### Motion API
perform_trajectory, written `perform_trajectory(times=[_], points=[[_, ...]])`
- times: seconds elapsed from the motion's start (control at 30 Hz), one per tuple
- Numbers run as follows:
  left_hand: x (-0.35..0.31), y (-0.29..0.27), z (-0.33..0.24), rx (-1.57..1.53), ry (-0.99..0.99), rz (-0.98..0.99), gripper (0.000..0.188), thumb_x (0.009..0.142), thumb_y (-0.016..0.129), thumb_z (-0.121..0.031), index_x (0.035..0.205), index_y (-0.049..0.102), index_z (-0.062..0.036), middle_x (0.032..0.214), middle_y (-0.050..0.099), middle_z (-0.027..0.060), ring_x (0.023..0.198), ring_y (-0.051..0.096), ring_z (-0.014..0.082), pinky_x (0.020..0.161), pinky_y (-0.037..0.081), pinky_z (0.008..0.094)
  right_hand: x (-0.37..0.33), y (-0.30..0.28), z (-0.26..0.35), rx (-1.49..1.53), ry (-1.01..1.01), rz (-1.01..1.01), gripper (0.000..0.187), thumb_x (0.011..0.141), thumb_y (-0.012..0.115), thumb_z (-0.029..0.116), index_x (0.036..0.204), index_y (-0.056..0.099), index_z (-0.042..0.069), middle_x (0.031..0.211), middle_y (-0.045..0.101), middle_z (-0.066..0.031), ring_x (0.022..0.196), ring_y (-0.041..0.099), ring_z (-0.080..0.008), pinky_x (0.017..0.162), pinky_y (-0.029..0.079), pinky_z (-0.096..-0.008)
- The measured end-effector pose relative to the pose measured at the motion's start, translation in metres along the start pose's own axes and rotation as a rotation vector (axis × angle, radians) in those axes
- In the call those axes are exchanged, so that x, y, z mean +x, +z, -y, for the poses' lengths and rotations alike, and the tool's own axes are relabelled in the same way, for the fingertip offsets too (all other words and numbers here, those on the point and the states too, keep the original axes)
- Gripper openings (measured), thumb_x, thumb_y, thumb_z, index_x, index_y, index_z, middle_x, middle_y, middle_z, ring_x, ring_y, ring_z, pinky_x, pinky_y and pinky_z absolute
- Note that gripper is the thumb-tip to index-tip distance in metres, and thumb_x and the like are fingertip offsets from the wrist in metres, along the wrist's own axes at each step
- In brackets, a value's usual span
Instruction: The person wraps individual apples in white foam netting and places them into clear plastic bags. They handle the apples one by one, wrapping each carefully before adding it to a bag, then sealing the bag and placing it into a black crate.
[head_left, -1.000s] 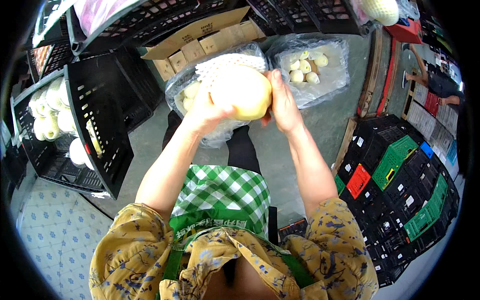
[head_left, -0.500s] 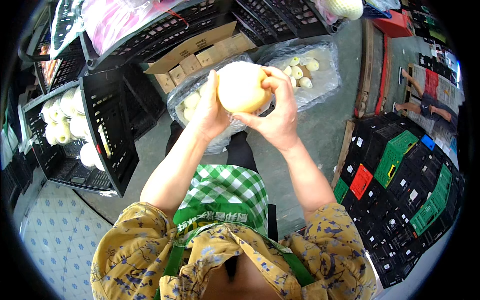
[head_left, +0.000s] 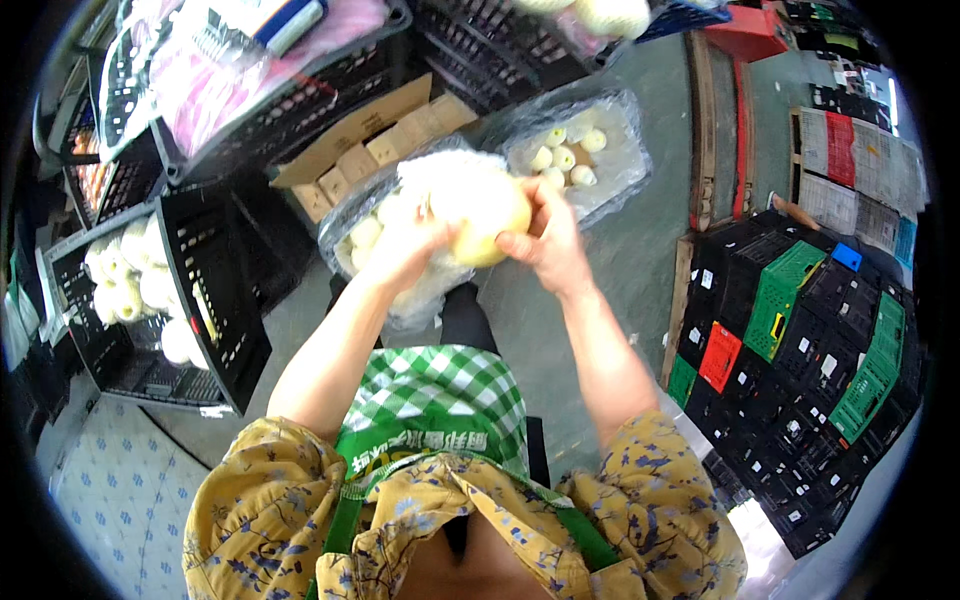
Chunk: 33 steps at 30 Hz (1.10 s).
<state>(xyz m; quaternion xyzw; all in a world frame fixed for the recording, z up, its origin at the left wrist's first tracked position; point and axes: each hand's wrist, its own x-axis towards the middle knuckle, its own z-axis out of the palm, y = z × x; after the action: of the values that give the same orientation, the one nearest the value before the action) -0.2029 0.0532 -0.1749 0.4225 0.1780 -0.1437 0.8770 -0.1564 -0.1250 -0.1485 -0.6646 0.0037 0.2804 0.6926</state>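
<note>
Between my hands, above the boxes on the floor, is a large pale yellow round fruit (head_left: 498,222); its exact kind I cannot tell. White net-like wrapping (head_left: 425,178) bunches against its far left side, blurred by motion. My left hand (head_left: 405,248) closes on the fruit's left side and the wrapping, fingers partly hidden. With thumb and fingers, my right hand (head_left: 552,245) grips the fruit's bare right side. Behind them, a plastic-lined box holds pale fruits (head_left: 364,234), partly covered by my hands. To its right, another lined box (head_left: 628,165) holds several smaller-looking pale fruits.
A black crate (head_left: 232,325) at left holds fruits in white foam nets (head_left: 122,265). An open cardboard carton (head_left: 350,138) stands beyond the boxes, near black crates (head_left: 490,45). Stacked black and green crates (head_left: 765,400) fill the right side, beside a wooden pallet (head_left: 703,150).
The fruit has turned and sits slightly lower in my hands, with more white wrapping bunched on its far left. My view has shifted a little. The person at far right is mostly hidden now.
</note>
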Motion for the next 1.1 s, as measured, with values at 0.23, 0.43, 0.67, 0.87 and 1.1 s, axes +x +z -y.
perform_trajectory(times=[0.23,0.43,0.67,0.87,1.1], points=[[-0.003,-0.007,-0.027,0.254,-0.051,0.391,0.089,0.049,0.086,-0.023,0.125,0.046,-0.0009,0.116,0.053,0.0080,0.109,0.050,0.0180,0.097,0.039,0.0328,-0.024,0.004,0.017,-0.433,0.060,0.024,0.054,0.064,0.081,0.045,0.081,0.051,0.003,0.068,0.052,-0.0020,0.064,0.047,-0.0099,0.057,0.042,-0.0263],[-0.047,0.002,0.011,-0.544,-0.386,0.354,0.097,0.053,0.081,-0.037,0.131,0.037,0.0009,0.121,0.053,0.0161,0.110,0.055,0.0274,0.096,0.045,0.0394,-0.026,0.001,0.000,0.297,0.193,-0.004,0.040,0.097,0.040,0.039,0.110,0.055,0.005,0.093,0.061,-0.0052,0.083,0.057,-0.0120,0.075,0.049,-0.0269],[-0.043,0.011,0.004,-0.587,-0.404,0.281,0.090,0.059,0.080,-0.035,0.131,0.038,-0.0005,0.125,0.051,0.0151,0.111,0.055,0.0263,0.096,0.045,0.0402,-0.022,-0.008,0.003,0.538,0.361,0.172,0.022,0.090,0.054,0.020,0.102,0.057,0.002,0.095,0.062,-0.0043,0.086,0.060,-0.0149,0.076,0.048,-0.0286],[-0.006,0.023,-0.011,0.321,0.209,-0.129,0.072,0.061,0.079,-0.018,0.123,0.046,-0.0005,0.115,0.052,0.0083,0.108,0.050,0.0177,0.095,0.039,0.0313,-0.012,0.007,0.050,-0.703,-0.259,-0.250,0.021,0.071,0.065,0.002,0.077,0.045,0.003,0.064,0.051,-0.0145,0.057,0.055,-0.0311,0.053,0.043,-0.0379],[0.015,0.047,-0.030,0.123,0.367,-0.199,0.065,0.063,0.077,-0.016,0.119,0.048,-0.0031,0.117,0.050,0.0082,0.111,0.049,0.0186,0.095,0.039,0.0334,-0.003,-0.006,0.058,0.119,-0.182,-0.247,0.058,0.078,0.068,0.018,0.126,0.037,0.009,0.109,0.046,-0.0068,0.097,0.050,-0.0141,0.084,0.046,-0.0288]])
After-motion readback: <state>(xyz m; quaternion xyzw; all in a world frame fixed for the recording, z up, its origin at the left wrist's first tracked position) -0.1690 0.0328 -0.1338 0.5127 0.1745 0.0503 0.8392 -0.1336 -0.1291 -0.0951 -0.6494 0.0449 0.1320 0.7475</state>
